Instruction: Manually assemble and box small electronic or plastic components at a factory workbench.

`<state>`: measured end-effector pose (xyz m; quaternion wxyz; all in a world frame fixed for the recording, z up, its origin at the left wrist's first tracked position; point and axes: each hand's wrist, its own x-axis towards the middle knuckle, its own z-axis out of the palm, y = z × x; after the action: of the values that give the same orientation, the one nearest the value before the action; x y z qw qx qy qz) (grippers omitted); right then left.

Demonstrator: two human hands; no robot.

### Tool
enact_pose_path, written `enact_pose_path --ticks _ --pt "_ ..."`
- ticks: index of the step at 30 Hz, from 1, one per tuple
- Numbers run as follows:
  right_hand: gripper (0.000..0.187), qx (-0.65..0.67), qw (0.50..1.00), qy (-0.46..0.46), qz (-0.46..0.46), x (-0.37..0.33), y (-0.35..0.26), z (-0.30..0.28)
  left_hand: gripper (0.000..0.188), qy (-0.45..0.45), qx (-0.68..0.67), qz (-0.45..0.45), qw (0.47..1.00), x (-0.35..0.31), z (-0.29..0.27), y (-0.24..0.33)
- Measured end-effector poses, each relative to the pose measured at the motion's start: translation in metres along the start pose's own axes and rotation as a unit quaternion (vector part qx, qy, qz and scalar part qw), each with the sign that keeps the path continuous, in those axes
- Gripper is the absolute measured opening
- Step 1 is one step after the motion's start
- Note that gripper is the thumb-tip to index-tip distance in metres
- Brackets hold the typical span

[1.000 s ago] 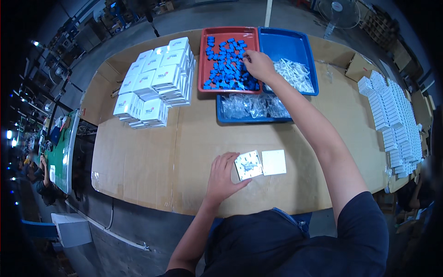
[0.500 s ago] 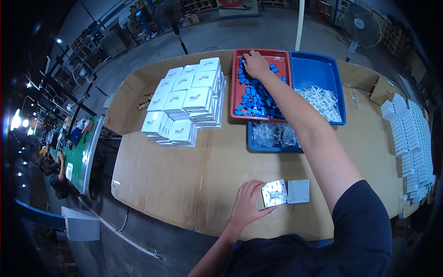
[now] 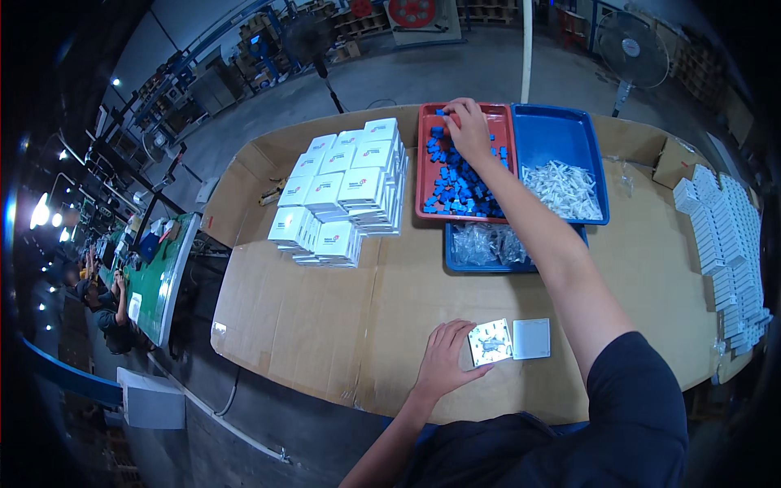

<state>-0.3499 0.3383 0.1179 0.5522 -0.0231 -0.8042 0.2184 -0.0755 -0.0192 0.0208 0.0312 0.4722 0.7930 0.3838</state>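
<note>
My left hand point(image 3: 445, 358) grips a white square box point(image 3: 491, 342) by its left side, thumb at the near edge and fingers at the far one. Inside the box a shiny, clear-looking content shows, too blurred to name. A flat white square lid point(image 3: 532, 338) lies just right of it. My right hand point(image 3: 469, 132) is over the far part of a red tray point(image 3: 425, 175), fingers curled together. Small blue plastic pieces point(image 3: 465, 191) fill much of that tray. One blue piece shows beside the fingertips; whether they hold it is unclear.
Stacked white boxes point(image 3: 338, 175) stand at the left. Right of the red tray, a blue tray point(image 3: 553, 130) holds white slender parts point(image 3: 561, 191). Clear plastic bags point(image 3: 488, 244) lie in a lower blue tray. More white stacks point(image 3: 716, 244) line the right edge. Another person point(image 3: 114, 313) is far left.
My right hand has drawn back slightly from the red tray's far left, its fingers now curled. My left hand stays on the box. The whole view has shifted a little.
</note>
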Motion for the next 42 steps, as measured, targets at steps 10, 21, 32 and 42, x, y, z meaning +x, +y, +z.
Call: enact_pose_path --ticks 10,21,32,42 --pt "0.029 0.080 0.975 0.129 -0.160 -0.025 -0.160 -0.200 0.085 0.017 0.011 0.026 0.999 -0.013 0.007 0.005" --pt "0.027 0.113 0.976 0.147 -0.115 -0.073 -0.213 -0.308 0.081 0.022 0.060 0.041 0.997 -0.017 0.015 0.005" --pt "0.024 0.199 0.968 0.152 0.021 -0.121 -0.230 -0.344 0.077 0.040 0.054 0.043 0.997 -0.025 0.021 0.009" --pt "0.036 0.616 0.655 0.102 0.425 -0.167 -0.223 -0.337 0.079 0.047 0.038 0.035 0.998 -0.026 0.011 0.012"
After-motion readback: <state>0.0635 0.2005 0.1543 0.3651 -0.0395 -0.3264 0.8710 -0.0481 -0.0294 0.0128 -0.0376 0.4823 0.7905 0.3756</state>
